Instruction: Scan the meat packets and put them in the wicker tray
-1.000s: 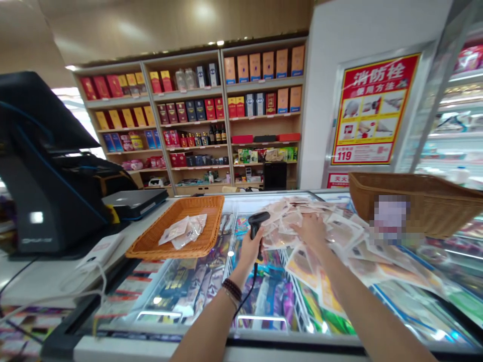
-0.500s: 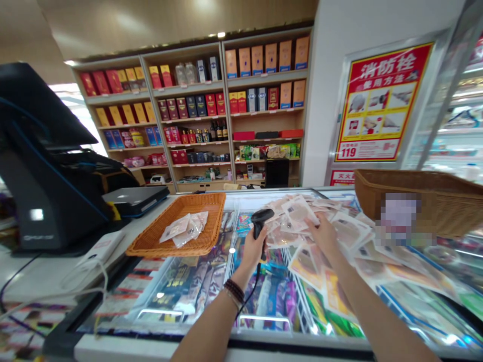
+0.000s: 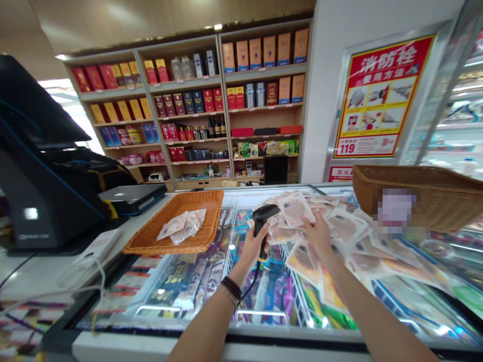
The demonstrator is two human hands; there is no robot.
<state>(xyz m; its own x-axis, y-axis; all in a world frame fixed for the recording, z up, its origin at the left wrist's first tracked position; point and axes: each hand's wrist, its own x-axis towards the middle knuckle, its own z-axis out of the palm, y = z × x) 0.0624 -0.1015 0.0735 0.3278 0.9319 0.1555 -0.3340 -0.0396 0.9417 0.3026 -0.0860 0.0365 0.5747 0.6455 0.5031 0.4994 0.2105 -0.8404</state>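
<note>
My left hand (image 3: 254,247) is wrapped round the handle of a black barcode scanner (image 3: 264,213), whose head points to the right. A cable runs down from the handle past my wrist. My right hand (image 3: 316,232) pinches the edge of a flat clear packet (image 3: 295,209) with a small dark label, held just right of the scanner head. Beneath and around it spreads a heap of similar packets (image 3: 346,224) on the glass freezer top (image 3: 151,296). Several such packets (image 3: 183,226) lie in an orange wicker basket (image 3: 132,246) on the left.
A brown wicker basket (image 3: 445,201) stands at the right back. On the left are a black checkout terminal (image 3: 49,186), a flat dark scale (image 3: 132,196) and a white box (image 3: 98,247) with cables. Shelves of boxes (image 3: 204,100) line the back wall.
The scanner head has turned further right and come closer to the packet. My right hand has raised the packet slightly off the heap. The view has shifted a little.
</note>
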